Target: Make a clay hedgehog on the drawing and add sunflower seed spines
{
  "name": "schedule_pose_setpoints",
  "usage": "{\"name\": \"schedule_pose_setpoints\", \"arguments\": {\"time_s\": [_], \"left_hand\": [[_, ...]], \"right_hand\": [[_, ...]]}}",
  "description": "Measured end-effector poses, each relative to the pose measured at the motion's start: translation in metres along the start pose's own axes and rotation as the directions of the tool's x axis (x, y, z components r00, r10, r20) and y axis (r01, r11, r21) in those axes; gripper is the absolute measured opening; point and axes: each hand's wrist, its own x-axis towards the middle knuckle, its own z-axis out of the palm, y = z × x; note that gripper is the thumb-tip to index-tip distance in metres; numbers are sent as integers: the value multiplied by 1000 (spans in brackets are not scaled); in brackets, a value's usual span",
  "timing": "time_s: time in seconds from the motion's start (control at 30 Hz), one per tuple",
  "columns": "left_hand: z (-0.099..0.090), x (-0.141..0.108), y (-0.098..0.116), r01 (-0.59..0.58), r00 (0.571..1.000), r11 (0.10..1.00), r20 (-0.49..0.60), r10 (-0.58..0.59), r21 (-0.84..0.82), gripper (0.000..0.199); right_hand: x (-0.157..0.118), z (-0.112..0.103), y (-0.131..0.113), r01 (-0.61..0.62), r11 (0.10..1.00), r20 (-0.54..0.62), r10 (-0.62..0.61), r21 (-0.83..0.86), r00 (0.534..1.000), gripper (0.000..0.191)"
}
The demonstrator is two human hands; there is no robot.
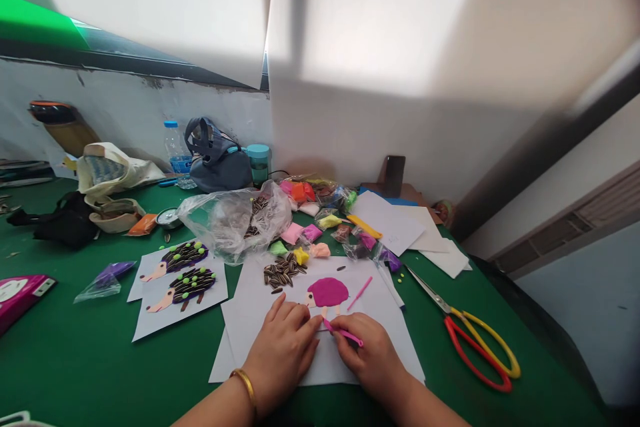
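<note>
My right hand [373,350] pinches a thin pink modelling tool [353,337] just below a clay hedgehog. That hedgehog has a magenta body [329,293], a pale peach face [311,299] and pale legs, and lies on white paper [255,280]. The tool's tip is at the lower end of a leg. My left hand [283,353], with a gold bangle [244,387] at the wrist, rests on the paper with its fingers spread; its index fingertip is close to the tool's tip. A second pink stick [360,293] lies right of the hedgehog.
Sunflower seeds [284,272] are heaped behind the hedgehog. Two finished-looking hedgehog pictures [185,290] lie left. Scissors [465,330] rest at right. Behind are a plastic bag [225,220], clay packets [313,233], paper sheets [390,223] and an upright phone [394,175].
</note>
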Motion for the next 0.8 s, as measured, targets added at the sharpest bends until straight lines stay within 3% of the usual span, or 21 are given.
{"name": "schedule_pose_setpoints", "arguments": {"time_s": [0.3,0.57,0.8], "left_hand": [[0,1,1,-8,1000,999,-1,8,37,37],[1,0,0,-18,1000,998,14,17,55,41],[2,0,0,-16,1000,999,-10,16,37,39]], "right_hand": [[-1,0,1,-12,999,1,12,34,1000,16],[-1,-5,1,-126,989,-23,129,81,991,18],[0,-6,-1,-145,983,-22,149,114,989,18]]}}
